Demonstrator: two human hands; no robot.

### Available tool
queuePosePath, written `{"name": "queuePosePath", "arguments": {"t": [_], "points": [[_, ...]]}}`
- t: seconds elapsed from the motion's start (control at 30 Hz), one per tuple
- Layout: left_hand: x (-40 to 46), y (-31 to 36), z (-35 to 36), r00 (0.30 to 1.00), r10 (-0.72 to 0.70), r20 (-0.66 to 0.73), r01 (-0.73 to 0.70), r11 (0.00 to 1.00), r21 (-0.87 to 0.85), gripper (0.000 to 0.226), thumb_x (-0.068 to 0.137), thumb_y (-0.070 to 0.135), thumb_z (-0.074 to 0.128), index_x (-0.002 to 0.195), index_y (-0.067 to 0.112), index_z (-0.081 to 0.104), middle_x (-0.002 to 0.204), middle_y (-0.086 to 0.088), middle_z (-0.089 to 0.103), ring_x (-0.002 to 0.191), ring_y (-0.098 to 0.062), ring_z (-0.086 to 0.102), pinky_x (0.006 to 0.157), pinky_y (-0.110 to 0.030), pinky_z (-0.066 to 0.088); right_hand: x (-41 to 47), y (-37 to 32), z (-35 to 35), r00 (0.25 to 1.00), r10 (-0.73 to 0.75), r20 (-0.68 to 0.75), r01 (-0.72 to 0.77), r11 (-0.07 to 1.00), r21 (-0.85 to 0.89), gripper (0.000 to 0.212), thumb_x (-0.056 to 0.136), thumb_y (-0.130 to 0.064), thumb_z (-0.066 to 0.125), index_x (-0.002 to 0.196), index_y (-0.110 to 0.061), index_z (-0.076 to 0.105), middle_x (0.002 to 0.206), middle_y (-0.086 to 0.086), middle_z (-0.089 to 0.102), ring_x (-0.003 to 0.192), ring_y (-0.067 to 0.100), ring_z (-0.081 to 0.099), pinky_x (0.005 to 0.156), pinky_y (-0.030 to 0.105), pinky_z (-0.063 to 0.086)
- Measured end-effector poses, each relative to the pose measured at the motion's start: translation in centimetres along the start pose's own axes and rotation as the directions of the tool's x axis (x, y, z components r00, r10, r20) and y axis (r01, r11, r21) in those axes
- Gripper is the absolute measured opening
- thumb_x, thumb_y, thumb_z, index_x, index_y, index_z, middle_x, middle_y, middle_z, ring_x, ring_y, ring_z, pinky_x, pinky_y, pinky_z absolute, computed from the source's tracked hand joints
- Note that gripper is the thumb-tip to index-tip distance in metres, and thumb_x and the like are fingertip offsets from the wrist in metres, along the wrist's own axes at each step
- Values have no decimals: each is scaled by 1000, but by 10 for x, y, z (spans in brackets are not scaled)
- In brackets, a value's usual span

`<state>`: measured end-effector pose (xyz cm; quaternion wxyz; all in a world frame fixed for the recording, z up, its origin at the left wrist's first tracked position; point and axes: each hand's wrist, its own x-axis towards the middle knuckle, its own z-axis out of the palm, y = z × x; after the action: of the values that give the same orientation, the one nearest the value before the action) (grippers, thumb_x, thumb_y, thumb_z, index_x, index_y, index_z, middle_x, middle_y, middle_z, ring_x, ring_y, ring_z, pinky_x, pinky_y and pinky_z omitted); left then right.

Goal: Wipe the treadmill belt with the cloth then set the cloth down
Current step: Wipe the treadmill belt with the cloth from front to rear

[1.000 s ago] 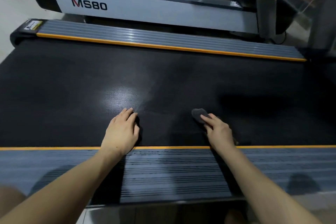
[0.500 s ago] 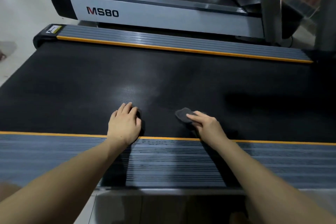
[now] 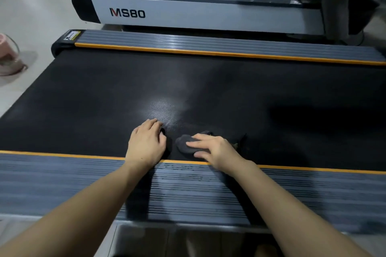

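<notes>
The black treadmill belt [image 3: 188, 89] fills the middle of the head view, bounded by orange strips. A small dark grey cloth [image 3: 183, 145] lies bunched on the belt near its front edge. My right hand [image 3: 213, 150] presses down on the cloth with straight fingers laid across it, pointing left. My left hand [image 3: 146, 144] rests palm down on the belt just left of the cloth, fingers slightly curled at the tips, holding nothing. The two hands are a few centimetres apart.
A grey ribbed side rail [image 3: 188, 190] runs under my forearms; another rail [image 3: 208, 43] lies at the belt's far side. Behind stands a second treadmill marked MS80 [image 3: 127, 13]. A pink object [image 3: 8, 56] sits on the pale floor at left.
My right hand has slid the cloth leftward along the belt, closing in on my left hand. The left hand has stayed in place. The view has shifted toward the belt's left end.
</notes>
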<state>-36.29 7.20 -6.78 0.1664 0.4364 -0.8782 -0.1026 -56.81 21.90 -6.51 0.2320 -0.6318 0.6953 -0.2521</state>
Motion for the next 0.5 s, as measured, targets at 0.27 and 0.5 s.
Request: {"name": "queuePosePath", "arguments": {"t": [0.27,0.5], "points": [[4,-8,7,994,-16,112,18,1000,-24,41,97,29,46,135,20,59,152,-3,48,147,-23,34,118,-41,29,32,7,5,984,-106,-144,92,990,-104,32,88,-20,72,118,-31,72,132,0,65,120,16,61,107,25,42],[78,-22,15,994,38,100,-37,999,-9,46,94,32,38,136,25,57,154,-1,47,149,-24,32,117,-43,30,95,26,3,952,-172,-255,107,963,-249,36,84,-15,75,117,-27,72,122,-6,67,105,12,63,87,19,46]]}}
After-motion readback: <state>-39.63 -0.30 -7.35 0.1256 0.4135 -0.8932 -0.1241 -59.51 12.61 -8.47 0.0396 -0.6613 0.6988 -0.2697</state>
